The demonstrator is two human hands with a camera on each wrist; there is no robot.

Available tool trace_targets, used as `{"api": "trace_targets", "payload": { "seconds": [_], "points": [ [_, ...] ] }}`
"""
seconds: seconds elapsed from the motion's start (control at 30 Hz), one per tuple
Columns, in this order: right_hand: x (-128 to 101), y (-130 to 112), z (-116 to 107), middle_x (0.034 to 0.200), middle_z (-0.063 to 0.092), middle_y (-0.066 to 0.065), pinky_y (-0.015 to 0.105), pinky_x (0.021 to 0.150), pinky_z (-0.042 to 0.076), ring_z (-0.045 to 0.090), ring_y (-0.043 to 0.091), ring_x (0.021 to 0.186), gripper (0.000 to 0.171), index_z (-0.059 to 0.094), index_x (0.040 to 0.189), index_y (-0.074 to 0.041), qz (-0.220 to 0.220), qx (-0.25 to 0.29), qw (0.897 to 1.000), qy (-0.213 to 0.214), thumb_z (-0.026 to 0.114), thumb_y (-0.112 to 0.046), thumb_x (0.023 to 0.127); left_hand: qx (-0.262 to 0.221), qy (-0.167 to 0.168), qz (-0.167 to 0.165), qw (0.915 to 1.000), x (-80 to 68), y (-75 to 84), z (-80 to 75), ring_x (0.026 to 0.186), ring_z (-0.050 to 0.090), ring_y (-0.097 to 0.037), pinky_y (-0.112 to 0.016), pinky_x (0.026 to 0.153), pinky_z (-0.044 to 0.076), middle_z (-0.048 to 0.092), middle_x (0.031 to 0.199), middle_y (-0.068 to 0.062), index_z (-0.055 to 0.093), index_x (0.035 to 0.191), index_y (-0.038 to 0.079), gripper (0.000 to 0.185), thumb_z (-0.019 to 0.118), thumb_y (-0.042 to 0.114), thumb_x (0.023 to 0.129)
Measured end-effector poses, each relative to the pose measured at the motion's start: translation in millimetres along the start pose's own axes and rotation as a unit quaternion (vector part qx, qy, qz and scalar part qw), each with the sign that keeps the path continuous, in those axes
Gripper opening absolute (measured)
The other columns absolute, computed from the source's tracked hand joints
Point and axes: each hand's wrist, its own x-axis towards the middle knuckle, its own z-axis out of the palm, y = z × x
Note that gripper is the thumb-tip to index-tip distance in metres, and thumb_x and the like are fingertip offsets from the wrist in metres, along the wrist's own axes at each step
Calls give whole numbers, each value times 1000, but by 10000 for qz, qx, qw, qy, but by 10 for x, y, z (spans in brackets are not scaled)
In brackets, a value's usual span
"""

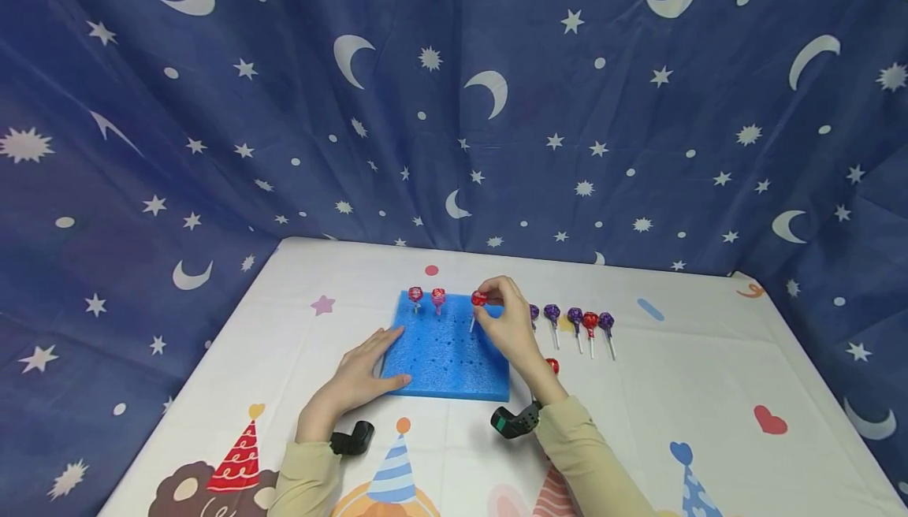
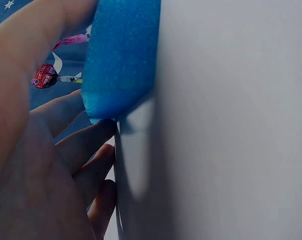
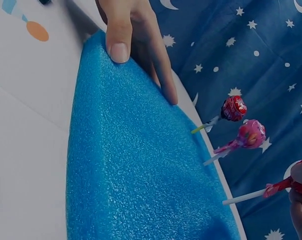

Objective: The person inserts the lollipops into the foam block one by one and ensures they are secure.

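My right hand (image 1: 514, 332) pinches a red-wrapped lollipop (image 1: 478, 298) by its head, between thumb and fingers. Its white stick points down at the far right part of a blue foam block (image 1: 440, 375); in the right wrist view the stick's tip overlaps the block's far edge. Along the back of the foam stand a dark red lollipop (image 3: 234, 108) and a pink lollipop (image 3: 251, 134), sticks in the block. My left hand (image 1: 358, 375) rests at the block's left side, with its thumb on the front left corner and fingers extended along the edge.
Right of the foam lie several purple lollipops (image 1: 552, 312) and a red lollipop (image 1: 590, 320) in a row. Another red lollipop (image 1: 552, 365) is partly hidden by my right wrist. Small holes dot the foam. A blue curtain (image 1: 454, 107) hangs behind the white printed tablecloth (image 1: 681, 367).
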Motion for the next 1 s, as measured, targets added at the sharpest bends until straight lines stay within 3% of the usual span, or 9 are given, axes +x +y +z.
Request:
{"api": "trace_targets", "payload": {
  "seconds": [0.27,1.0],
  "points": [
    [35,43,66,105,61,12,41,91,54,64,26,98,28,57,103,-5,118,221,9997,31,71,4,79,-32,18,-6,10000,-13,-4,-7,149,19,-35,-66,114,16,29,158,-12,30,152,18,84,70,45,83],
    [110,147,116,105,59,11,41,88,54,62,25,94,28,57,101,-6,78,48,9999,118,73,2,79,-58,28,-11,10000,-1,10,3,149,20,-34,-65,114,17,31,158,-12,32,151,19,83,70,45,83]
  ]
}}
